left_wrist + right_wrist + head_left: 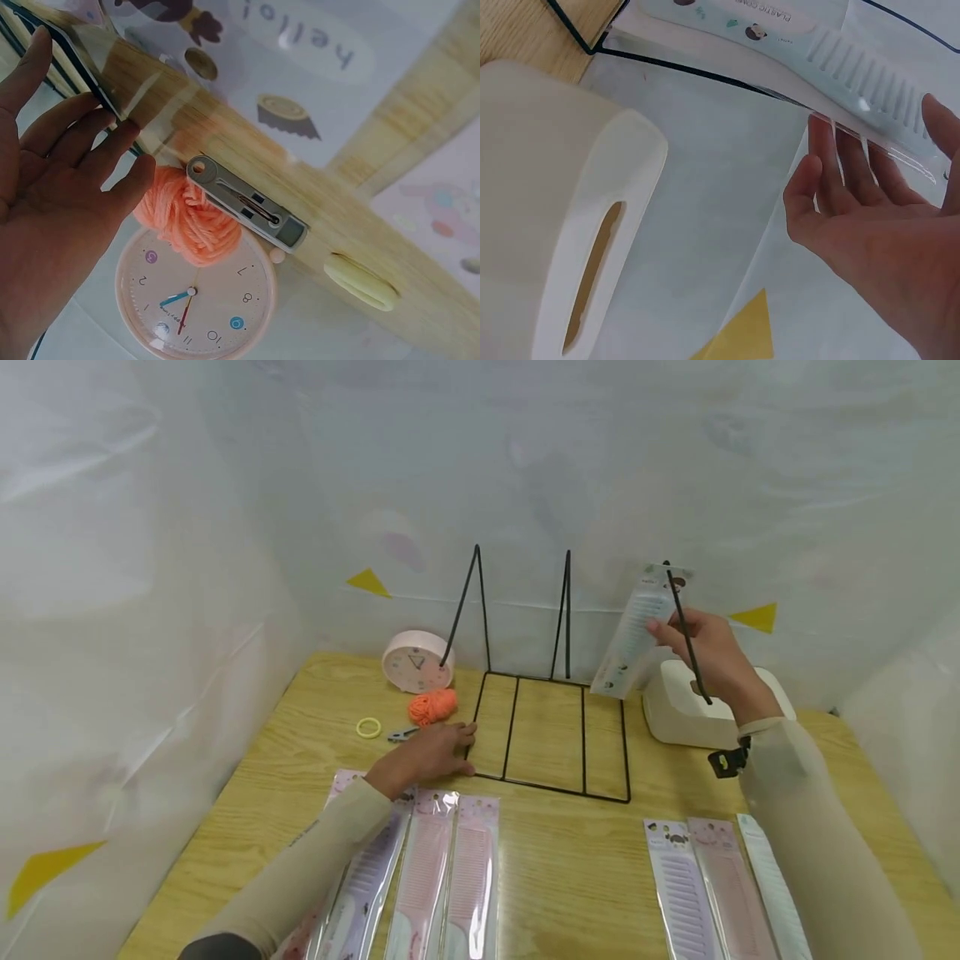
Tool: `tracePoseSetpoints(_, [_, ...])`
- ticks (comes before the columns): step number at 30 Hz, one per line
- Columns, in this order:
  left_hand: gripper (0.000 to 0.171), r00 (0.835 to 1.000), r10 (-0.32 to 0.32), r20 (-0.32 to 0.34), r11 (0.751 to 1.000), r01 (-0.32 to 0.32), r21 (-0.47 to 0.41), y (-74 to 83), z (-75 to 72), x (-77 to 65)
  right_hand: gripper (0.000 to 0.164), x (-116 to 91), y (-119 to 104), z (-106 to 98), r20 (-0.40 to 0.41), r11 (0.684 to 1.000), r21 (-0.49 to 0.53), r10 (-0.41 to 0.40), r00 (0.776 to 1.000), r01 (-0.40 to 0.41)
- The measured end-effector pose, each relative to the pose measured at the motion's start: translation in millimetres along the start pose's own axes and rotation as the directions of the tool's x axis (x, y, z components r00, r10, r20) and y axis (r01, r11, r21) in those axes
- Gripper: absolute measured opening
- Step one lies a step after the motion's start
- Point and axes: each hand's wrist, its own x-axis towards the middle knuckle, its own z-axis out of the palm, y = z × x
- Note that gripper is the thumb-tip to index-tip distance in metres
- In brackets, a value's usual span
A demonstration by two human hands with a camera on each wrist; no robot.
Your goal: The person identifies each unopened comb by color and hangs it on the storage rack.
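My right hand [712, 652] pinches a pale blue packaged comb [636, 622], thumb on its front and fingers behind the clear wrapper, as the right wrist view shows. The package stands tilted, with its top at the tip of the right upright of a black wire rack [584, 739]. That upright crosses in front of the hand in the head view. At the rack's left front corner, my left hand [431, 752] rests against the wire frame. Its fingers [112, 154] are nearly straight in the left wrist view.
Near the rack's left side are a pink clock [412, 670], orange yarn [432, 706], a small grey tool [402, 734] and a yellow ring [368, 727]. A white slotted box [671, 718] stands right. Packaged combs lie front left [420, 868] and front right [682, 893].
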Motion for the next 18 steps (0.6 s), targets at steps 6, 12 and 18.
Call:
tracePoseSetpoints(6, [0.063, 1.000, -0.006, 0.003, 1.000, 0.006, 0.003, 0.2, -1.7, 1.2, 0.072, -10.2, 5.2, -7.8, 0.010, 0.999, 0.014, 0.029, 1.000, -0.029])
tracePoseSetpoints(12, [0.063, 1.000, -0.018, -0.005, 1.000, 0.018, -0.006, 0.7, -0.2, 2.1, 0.066, -29.7, 28.6, -9.3, 0.025, 0.997, -0.074, 0.027, 0.999, -0.025])
tracePoseSetpoints(18, [0.062, 1.000, -0.008, 0.000, 1.000, 0.008, -0.001, 2.1, 0.3, 3.9, 0.049, -69.7, 60.3, -2.7, 0.111, 0.979, -0.201, -0.010, 0.994, 0.032])
